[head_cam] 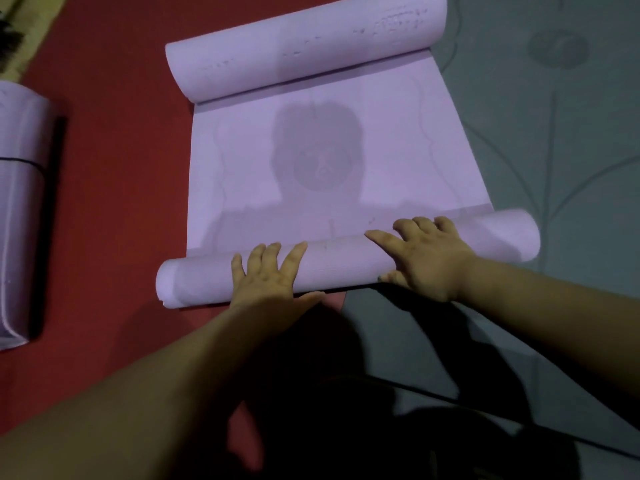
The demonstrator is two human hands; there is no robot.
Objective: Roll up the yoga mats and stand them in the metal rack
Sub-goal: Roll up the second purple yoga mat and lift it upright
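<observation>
Head view. Lilac yoga mat (332,161) at centre frame, its close end wound into a near roll (346,261) across the lower middle. Left hand (266,271) flat on the roll's left part, fingers spread, clasping nothing, only pressing. Right hand (426,251) splayed the same way on the right part, fingertips over the crest, no grasp. Set well apart, probably to keep the roll tight and even across its width while pushing it up-frame. Far curl (304,46) at the top, turned back on itself.

Counted: two hands; one mat in work with two coils; one second lilac roll (20,209) at the left edge, lying down. Beneath, red surface (114,168) left and grey-green leaf-patterned surface (554,150) right; further mats or not, cannot tell. No metal rack in view.
</observation>
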